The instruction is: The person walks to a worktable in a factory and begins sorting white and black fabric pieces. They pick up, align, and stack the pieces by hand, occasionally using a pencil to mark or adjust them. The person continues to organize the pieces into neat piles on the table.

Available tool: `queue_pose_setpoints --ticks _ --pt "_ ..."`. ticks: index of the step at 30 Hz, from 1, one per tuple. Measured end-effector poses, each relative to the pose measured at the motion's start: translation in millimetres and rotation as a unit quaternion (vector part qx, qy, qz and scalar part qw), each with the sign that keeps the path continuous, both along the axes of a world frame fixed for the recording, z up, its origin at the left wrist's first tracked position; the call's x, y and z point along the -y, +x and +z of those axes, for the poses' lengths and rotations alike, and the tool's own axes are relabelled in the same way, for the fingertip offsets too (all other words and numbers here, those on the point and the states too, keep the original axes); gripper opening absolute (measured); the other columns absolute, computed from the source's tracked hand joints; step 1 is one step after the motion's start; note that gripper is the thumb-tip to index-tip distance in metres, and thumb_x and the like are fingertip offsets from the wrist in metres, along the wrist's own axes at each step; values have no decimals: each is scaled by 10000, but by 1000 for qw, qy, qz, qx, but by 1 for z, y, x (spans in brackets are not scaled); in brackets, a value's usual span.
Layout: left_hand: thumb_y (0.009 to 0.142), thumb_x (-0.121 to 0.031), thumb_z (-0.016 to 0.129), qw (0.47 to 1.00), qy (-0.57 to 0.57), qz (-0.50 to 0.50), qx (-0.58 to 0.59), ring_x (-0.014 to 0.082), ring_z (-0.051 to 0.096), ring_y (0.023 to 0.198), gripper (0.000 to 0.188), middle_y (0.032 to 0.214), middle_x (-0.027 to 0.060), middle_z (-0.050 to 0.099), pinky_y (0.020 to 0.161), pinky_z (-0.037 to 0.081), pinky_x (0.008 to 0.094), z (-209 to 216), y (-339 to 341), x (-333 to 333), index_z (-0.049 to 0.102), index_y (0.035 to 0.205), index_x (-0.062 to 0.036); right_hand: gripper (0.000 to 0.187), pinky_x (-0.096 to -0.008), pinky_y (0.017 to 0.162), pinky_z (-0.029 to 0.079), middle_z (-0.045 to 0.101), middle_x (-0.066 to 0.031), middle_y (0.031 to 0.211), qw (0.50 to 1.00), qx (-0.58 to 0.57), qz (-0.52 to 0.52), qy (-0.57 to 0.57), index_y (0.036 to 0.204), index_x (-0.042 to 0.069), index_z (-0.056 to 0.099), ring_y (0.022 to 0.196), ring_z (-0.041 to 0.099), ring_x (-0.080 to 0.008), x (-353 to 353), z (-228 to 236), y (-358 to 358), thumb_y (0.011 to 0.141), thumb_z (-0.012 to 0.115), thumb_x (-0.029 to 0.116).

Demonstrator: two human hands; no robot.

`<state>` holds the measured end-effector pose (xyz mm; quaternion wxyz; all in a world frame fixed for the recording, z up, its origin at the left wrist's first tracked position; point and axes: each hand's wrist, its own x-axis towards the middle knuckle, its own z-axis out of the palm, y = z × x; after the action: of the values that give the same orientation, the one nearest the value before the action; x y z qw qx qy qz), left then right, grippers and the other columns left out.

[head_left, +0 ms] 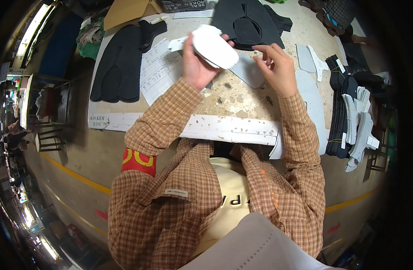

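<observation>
My left hand is closed round a few stacked white cut shoe pieces, raised above the table. The top one is rounded, with a toothed end pointing right. Another white piece sticks out to the left of my wrist side. My right hand hovers to the right of them, fingers bent and thumb apart, with nothing visible in it. Below and between both hands, a grey rounded flat piece lies on the table.
Black cut pieces lie in stacks, one at the left and one at the back. Handwritten paper sheets are beside the left stack. White pieces and tied black-and-white bundles line the right edge. A cardboard box stands behind.
</observation>
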<state>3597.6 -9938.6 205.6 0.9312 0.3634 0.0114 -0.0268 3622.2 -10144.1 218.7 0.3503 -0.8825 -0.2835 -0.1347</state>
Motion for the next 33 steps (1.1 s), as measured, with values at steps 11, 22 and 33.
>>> queue_pose_setpoints --ticks 11,22,33 --pt "864 -533 558 988 66 -124 65 227 491 1198 702 1269 131 488 1004 434 393 -23 -12 18 348 1336 -58 284 -194 535 480 630 -19 933 963 -119 80 228 1096 100 660 757 593 -71 -11 0 -6 813 669 121" --pt "881 -452 591 992 73 -99 -27 191 535 1113 572 1137 89 539 925 490 332 -18 -13 20 413 1244 -46 401 -260 613 511 620 -50 953 982 -69 99 143 1140 113 636 796 622 -143 -22 -5 -18 762 723 211" --pt "848 -657 307 998 25 -1 59 369 459 1208 821 1313 239 441 984 382 595 -4 -4 -6 288 1384 -35 289 -258 772 477 649 -28 882 931 -299 67 199 1124 34 621 808 581 -105 18 -32 28 856 644 141"
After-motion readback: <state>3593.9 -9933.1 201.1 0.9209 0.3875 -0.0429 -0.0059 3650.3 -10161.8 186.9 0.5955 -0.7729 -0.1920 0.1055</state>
